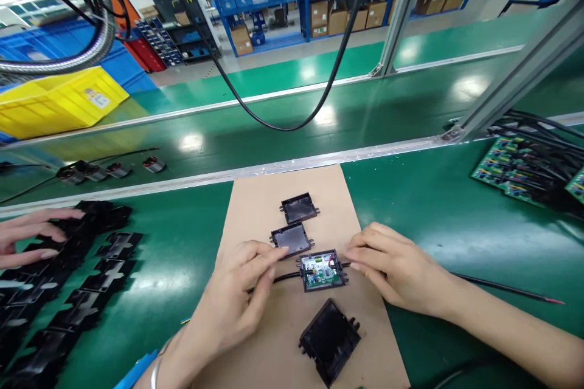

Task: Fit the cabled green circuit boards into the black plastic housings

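A black housing with a green circuit board [323, 270] inside lies on the brown cardboard [283, 334], a black cable leaving each side. My right hand [387, 261] pinches the cable at the housing's right. My left hand [246, 285] is left of the housing; its index fingertip touches a black plastic cover [292, 239], and its other fingers curl around the left cable. Above that cover sits a second one [298, 208]. A larger black shell [331, 340] lies open side up below the housing.
Black plastic parts [107, 276] fill the left of the green table, where another person's hand [36, 234] reaches in. Circuit boards with cables [520, 164] lie at the right. A black cable [292, 127] hangs in front.
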### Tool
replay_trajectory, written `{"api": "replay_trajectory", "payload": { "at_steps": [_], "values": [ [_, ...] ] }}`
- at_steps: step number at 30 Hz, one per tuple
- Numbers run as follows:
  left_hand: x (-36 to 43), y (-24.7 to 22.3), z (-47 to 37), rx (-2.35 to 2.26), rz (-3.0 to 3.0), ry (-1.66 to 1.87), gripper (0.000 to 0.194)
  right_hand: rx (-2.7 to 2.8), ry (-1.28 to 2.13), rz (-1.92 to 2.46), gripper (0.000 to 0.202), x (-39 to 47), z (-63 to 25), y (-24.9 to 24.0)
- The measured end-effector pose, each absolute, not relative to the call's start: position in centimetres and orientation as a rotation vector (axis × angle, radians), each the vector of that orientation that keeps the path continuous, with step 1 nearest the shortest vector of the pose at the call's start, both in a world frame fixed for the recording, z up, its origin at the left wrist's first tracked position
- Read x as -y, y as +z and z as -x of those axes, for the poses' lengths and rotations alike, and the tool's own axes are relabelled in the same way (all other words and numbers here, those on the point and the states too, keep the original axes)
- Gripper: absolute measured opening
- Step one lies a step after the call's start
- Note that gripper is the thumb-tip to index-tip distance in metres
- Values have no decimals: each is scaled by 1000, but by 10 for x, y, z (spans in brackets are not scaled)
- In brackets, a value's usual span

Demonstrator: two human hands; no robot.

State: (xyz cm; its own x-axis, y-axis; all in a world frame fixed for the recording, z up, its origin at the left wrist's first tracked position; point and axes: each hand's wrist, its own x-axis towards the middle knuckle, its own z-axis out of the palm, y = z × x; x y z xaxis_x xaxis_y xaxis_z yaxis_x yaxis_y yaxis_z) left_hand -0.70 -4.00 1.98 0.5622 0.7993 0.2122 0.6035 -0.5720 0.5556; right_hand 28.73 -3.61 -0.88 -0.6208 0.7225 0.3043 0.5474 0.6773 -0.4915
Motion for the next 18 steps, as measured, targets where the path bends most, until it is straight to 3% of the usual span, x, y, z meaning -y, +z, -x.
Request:
{"api": "replay_trajectory", "payload": {
  "at_steps": [5, 12, 18],
  "values": [
    [53, 0, 13, -1173, -2329, 604, 21, 2506, 529, 948, 25, 41, -255, 2],
    [53, -17, -4, -1231, -2397, 594, 16, 2736, 409, 950, 31, 47, -221, -5],
    [48, -22, -8, -1220, -2510, 510, 15, 2745, 502, 991, 26, 40, -220, 3]
  ]
}}
